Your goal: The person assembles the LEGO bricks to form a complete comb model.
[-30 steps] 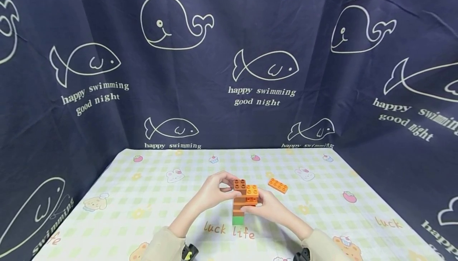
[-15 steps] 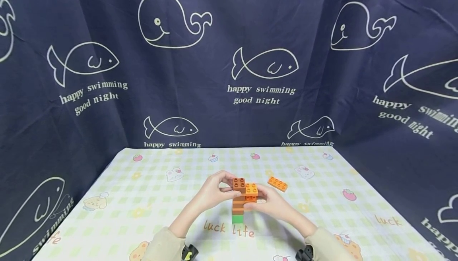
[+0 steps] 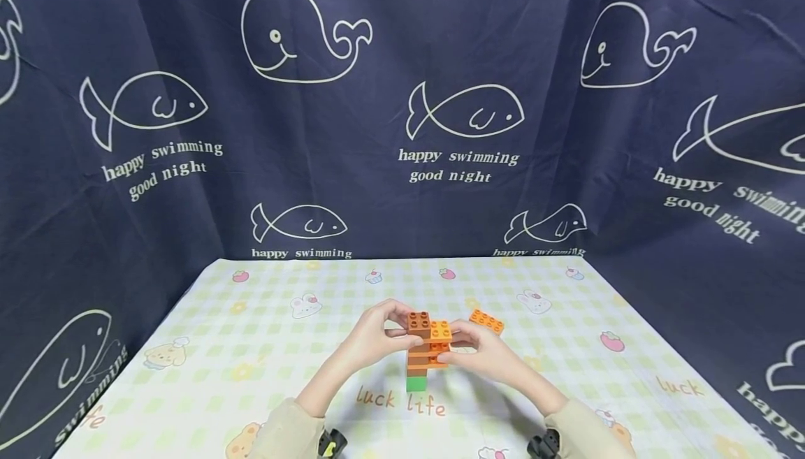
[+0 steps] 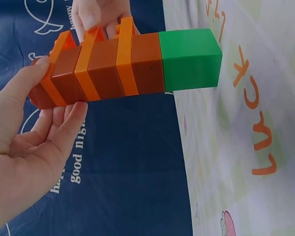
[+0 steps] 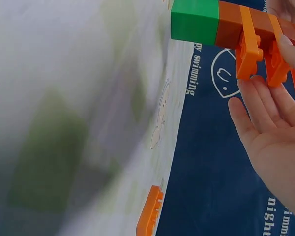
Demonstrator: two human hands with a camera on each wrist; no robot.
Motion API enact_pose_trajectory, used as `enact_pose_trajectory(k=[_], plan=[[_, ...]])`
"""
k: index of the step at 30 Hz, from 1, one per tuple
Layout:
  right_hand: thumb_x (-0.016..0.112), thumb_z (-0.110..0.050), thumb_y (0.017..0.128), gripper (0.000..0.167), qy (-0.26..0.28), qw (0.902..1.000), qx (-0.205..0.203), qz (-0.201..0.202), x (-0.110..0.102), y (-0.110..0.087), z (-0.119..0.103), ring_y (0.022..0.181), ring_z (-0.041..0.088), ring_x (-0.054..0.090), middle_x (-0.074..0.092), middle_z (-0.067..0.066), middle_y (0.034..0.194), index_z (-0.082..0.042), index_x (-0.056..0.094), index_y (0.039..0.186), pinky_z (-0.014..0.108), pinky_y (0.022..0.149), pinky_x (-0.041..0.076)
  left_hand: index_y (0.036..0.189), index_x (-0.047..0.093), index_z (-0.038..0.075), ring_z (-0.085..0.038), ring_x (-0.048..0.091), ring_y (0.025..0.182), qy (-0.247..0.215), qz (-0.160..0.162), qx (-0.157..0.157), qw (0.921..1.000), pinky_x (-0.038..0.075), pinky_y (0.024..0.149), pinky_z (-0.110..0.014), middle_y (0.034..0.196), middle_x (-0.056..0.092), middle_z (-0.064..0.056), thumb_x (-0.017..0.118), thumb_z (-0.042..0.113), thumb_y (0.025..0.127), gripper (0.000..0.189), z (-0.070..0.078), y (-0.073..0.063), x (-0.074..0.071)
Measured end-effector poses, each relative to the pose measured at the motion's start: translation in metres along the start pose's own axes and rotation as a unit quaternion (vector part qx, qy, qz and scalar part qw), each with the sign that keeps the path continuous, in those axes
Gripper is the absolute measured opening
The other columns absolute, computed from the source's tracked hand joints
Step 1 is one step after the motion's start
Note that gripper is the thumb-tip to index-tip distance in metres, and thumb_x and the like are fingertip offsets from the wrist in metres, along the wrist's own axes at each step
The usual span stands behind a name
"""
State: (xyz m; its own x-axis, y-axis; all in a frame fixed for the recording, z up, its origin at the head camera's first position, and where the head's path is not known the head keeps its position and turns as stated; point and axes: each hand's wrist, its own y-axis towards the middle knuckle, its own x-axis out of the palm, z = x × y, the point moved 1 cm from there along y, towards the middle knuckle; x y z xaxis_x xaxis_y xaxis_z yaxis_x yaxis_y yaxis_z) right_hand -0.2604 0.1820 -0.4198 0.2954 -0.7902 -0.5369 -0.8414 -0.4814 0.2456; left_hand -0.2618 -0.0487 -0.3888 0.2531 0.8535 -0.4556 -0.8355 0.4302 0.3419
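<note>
A toy brick tower [image 4: 105,69] stands upright in the middle, with a green brick [image 4: 192,60] at its foot and brown bricks [image 3: 418,323] alternating with orange plates [image 5: 248,55] above. These plates jut out to the right, one over another. My left hand [image 3: 372,333] grips the tower's top from the left, its thumb and fingertips on opposite faces. From the right, my right hand [image 3: 489,355] has its thumb and fingertips on the jutting orange plates, holding them loosely. Beyond the tower, partly behind that hand, lies a loose orange plate [image 3: 487,320], studs up.
A checked cloth with printed pictures covers the table [image 3: 264,347]. Dark blue curtains [image 3: 377,186] with white fish and whale drawings hang behind it and at both sides. Black straps with cameras [image 3: 331,443] sit at the wrists, below the beige sleeves [image 3: 286,434].
My right hand has shifted to the right, its thumb sliding off the tower's brown column onto the orange plates. The left hand keeps its grip. The view has tilted slightly.
</note>
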Motion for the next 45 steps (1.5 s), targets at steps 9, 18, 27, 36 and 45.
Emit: enact_pose_trajectory(k=[9,18,27,36,45], plan=[[0.071,-0.025,0.083,0.040,-0.001,0.9999,-0.015,0.006,-0.012,-0.005,0.004,0.104,0.033,0.062,0.065,0.011,0.111,-0.006,0.060,0.117,0.041,0.094,0.050,0.107,0.059,0.004,-0.018,0.059,0.093,-0.001,-0.006,-0.003,1.0000,0.055,0.081,-0.020,0.097,0.062,-0.004,0.078,0.018,0.077,0.038,-0.004,0.000,-0.001],[0.068,-0.023,0.086,0.039,-0.015,0.9992,-0.003,0.037,-0.022,-0.007,0.013,0.104,0.030,0.062,0.064,0.017,0.114,-0.002,0.060,0.118,0.032,0.092,0.052,0.108,0.059,0.004,-0.016,0.059,0.092,-0.004,-0.005,-0.007,1.0000,0.054,0.080,-0.016,0.096,0.062,-0.003,0.077,0.019,0.077,0.038,-0.006,0.000,0.000],[0.067,-0.020,0.086,0.035,-0.017,0.9964,-0.003,0.083,-0.029,-0.005,0.018,0.100,0.028,0.064,0.063,0.021,0.114,0.002,0.061,0.113,0.030,0.089,0.053,0.105,0.058,0.003,-0.015,0.059,0.092,-0.009,-0.009,-0.013,0.9998,0.054,0.082,-0.017,0.096,0.061,-0.003,0.078,0.018,0.077,0.037,-0.008,-0.001,0.001],[0.070,-0.020,0.084,0.029,-0.062,0.9869,0.008,0.149,-0.036,-0.002,0.026,0.086,0.007,0.065,0.068,0.016,0.103,-0.002,0.064,0.107,0.020,0.079,0.054,0.099,0.058,0.006,-0.015,0.060,0.093,0.002,-0.017,-0.011,0.9998,0.053,0.081,-0.015,0.094,0.061,-0.001,0.076,0.021,0.079,0.031,-0.010,-0.002,0.002],[0.072,-0.019,0.083,0.031,-0.052,0.9820,0.046,0.175,-0.044,0.000,0.026,0.087,0.014,0.066,0.068,0.018,0.103,-0.002,0.064,0.107,0.020,0.079,0.053,0.100,0.058,0.005,-0.015,0.060,0.093,-0.003,-0.021,-0.011,0.9997,0.053,0.081,-0.015,0.095,0.061,-0.002,0.076,0.020,0.079,0.032,-0.010,-0.002,0.002]])
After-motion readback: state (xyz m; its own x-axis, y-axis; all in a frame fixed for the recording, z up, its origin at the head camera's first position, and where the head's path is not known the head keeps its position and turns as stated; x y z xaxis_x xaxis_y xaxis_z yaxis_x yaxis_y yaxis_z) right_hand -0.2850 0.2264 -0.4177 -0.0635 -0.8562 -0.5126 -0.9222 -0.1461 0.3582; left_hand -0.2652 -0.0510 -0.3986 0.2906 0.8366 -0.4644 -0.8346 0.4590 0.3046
